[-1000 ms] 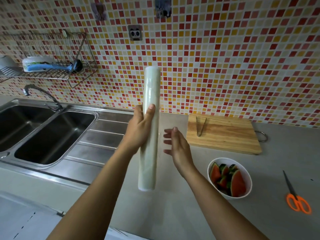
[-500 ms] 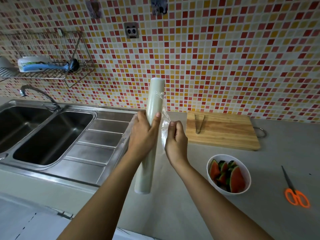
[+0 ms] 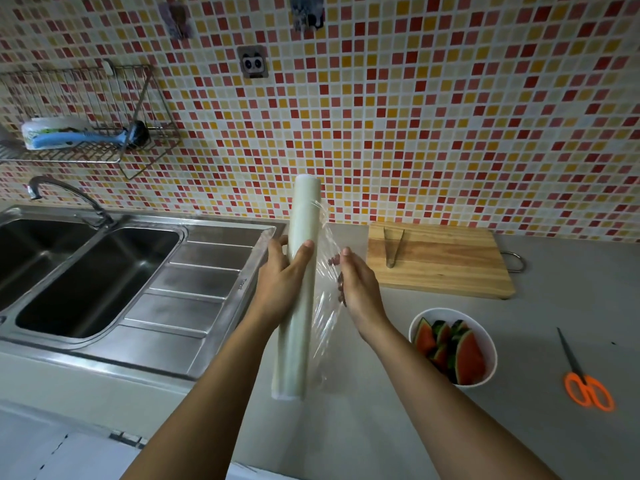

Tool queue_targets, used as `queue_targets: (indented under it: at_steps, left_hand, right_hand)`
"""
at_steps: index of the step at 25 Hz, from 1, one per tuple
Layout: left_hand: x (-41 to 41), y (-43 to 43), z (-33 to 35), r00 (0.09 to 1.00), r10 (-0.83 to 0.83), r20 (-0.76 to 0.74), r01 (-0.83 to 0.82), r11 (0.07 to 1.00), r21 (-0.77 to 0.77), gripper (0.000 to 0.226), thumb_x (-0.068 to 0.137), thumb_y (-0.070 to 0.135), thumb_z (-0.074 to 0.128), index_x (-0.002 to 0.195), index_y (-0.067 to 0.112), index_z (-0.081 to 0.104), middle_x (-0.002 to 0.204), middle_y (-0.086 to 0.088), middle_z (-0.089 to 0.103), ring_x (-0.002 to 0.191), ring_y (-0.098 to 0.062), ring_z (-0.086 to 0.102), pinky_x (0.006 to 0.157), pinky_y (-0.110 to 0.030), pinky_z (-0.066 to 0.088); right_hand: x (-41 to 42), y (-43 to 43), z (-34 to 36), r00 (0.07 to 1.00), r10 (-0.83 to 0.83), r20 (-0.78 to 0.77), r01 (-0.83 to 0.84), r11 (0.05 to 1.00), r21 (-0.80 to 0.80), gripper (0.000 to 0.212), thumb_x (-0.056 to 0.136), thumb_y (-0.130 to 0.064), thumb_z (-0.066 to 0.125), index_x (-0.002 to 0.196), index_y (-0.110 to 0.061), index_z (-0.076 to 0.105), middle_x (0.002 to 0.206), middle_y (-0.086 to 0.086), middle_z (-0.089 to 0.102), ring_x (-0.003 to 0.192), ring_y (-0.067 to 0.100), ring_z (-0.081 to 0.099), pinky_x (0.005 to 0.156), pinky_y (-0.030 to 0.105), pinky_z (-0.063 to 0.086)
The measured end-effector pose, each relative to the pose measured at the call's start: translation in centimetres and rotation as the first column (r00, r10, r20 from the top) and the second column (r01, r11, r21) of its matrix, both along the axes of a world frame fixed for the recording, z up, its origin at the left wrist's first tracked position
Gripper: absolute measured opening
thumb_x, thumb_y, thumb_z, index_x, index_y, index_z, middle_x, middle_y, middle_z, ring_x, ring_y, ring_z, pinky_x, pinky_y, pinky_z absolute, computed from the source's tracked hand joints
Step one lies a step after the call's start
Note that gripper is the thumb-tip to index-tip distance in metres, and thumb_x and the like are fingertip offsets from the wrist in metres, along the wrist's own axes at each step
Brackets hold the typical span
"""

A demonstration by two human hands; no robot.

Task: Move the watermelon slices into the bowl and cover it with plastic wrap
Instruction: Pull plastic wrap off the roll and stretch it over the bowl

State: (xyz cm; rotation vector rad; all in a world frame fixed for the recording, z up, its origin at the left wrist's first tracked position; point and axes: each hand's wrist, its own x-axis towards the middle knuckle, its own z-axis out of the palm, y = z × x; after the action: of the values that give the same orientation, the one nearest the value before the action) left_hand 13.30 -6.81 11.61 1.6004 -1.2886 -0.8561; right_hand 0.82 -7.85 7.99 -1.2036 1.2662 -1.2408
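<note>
I hold a long roll of plastic wrap [image 3: 298, 306] upright above the counter, my left hand [image 3: 282, 280] wrapped around its middle. My right hand [image 3: 356, 282] is just right of the roll and pinches the loose clear film [image 3: 325, 289], which is peeled a short way off the roll. A white bowl [image 3: 485, 344] sits on the grey counter at the lower right of my right forearm, and several red watermelon slices [image 3: 460, 348] with green rind lie in it. The bowl is uncovered.
A wooden cutting board [image 3: 446, 265] with metal tongs [image 3: 392, 244] lies behind the bowl by the tiled wall. Orange-handled scissors [image 3: 581, 379] lie at the far right. A double steel sink [image 3: 86, 271] with faucet [image 3: 65, 195] fills the left, under a wire rack [image 3: 86, 133].
The roll has dropped lower. My right hand, open and apart from the roll a second ago, has taken the film's edge and drawn it a little to the right.
</note>
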Motion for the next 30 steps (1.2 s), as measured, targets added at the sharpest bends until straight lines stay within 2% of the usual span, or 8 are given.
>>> queue_targets:
  at_steps: [3,6,9,13,19,22,27,30]
  left_hand:
    - [-0.2,0.2,0.4,0.997,-0.062,0.053,0.063,0.998,-0.017,0.041,0.087,0.056,0.049,0.118,0.029,0.044,0.107,0.005,0.061,0.091,-0.006,0.061,0.075,-0.031,0.051]
    - [-0.6,0.7,0.6,0.990,-0.091,0.109,0.095,0.995,-0.034,0.040,0.088,0.054,0.049,0.119,0.029,0.046,0.097,0.014,0.062,0.080,0.005,0.061,0.061,-0.015,0.044]
    - [-0.9,1.0,0.6,0.984,-0.097,0.146,0.102,0.995,-0.024,0.039,0.092,0.049,0.044,0.126,0.029,0.046,0.100,0.010,0.059,0.085,0.001,0.056,0.065,-0.017,0.040]
    - [-1.4,1.0,0.6,0.982,-0.085,0.168,0.084,0.996,0.009,0.041,0.096,0.038,0.040,0.134,0.024,0.043,0.109,0.007,0.050,0.086,-0.009,0.051,0.065,-0.022,0.032]
    - [-1.6,1.0,0.4,0.984,-0.103,0.143,0.106,0.994,-0.016,0.037,0.095,0.036,0.041,0.130,0.024,0.047,0.110,0.005,0.053,0.094,-0.013,0.051,0.066,-0.015,0.035]
    - [-1.6,0.9,0.2,0.981,-0.110,0.157,0.111,0.994,-0.001,0.037,0.095,0.038,0.041,0.129,0.025,0.047,0.112,0.004,0.054,0.093,-0.014,0.050,0.068,-0.024,0.034]
    - [-1.5,0.5,-0.8,0.942,-0.034,0.335,0.059,0.996,-0.064,0.055,0.092,0.046,0.046,0.139,0.021,0.035,0.127,-0.006,0.053,0.104,-0.022,0.053,0.083,-0.032,0.042]
    - [-1.4,0.3,-1.1,0.912,0.080,0.401,-0.051,0.995,-0.083,0.062,0.085,0.054,0.053,0.135,0.018,0.043,0.121,-0.009,0.057,0.100,-0.021,0.056,0.076,-0.031,0.045]
  right_hand:
    - [0.0,0.3,-0.2,0.978,0.151,0.143,-0.164,0.983,0.082,0.042,0.089,-0.059,0.043,0.078,-0.021,0.058,0.071,-0.005,0.052,0.065,0.009,0.052,0.056,0.022,0.045]
    - [0.5,0.0,0.3,0.963,0.123,0.240,-0.146,0.986,0.081,0.047,0.086,-0.062,0.045,0.092,-0.018,0.058,0.068,-0.005,0.051,0.054,0.005,0.049,0.049,0.022,0.042]
    - [0.6,-0.4,0.6,0.978,-0.078,0.192,0.078,0.997,0.006,0.025,0.094,-0.046,0.045,0.085,-0.031,0.063,0.053,-0.009,0.048,0.047,0.006,0.045,0.049,0.026,0.039]
    - [0.3,-0.6,0.6,0.957,-0.250,0.146,0.260,0.964,-0.055,0.024,0.097,-0.035,0.044,0.083,-0.035,0.064,0.051,-0.007,0.055,0.044,0.004,0.051,0.055,0.027,0.043]
    - [-0.4,-0.5,1.0,0.960,-0.155,0.235,0.166,0.986,-0.027,0.011,0.086,-0.039,0.063,0.078,-0.032,0.067,0.047,-0.008,0.051,0.041,0.005,0.044,0.041,0.020,0.037]
    - [-0.3,-0.5,0.8,0.942,-0.220,0.254,0.246,0.966,-0.075,0.011,0.088,-0.034,0.061,0.078,-0.032,0.066,0.047,-0.008,0.051,0.041,0.006,0.042,0.042,0.020,0.037]
    - [-0.3,-0.2,0.7,0.917,-0.304,0.258,0.338,0.936,-0.100,0.010,0.089,-0.035,0.059,0.082,-0.033,0.065,0.051,-0.009,0.057,0.045,0.005,0.046,0.045,0.018,0.039]
    - [-0.3,-0.1,0.8,0.927,-0.290,0.238,0.322,0.941,-0.107,0.009,0.090,-0.034,0.058,0.084,-0.035,0.064,0.064,-0.008,0.063,0.054,0.006,0.053,0.048,0.016,0.042]
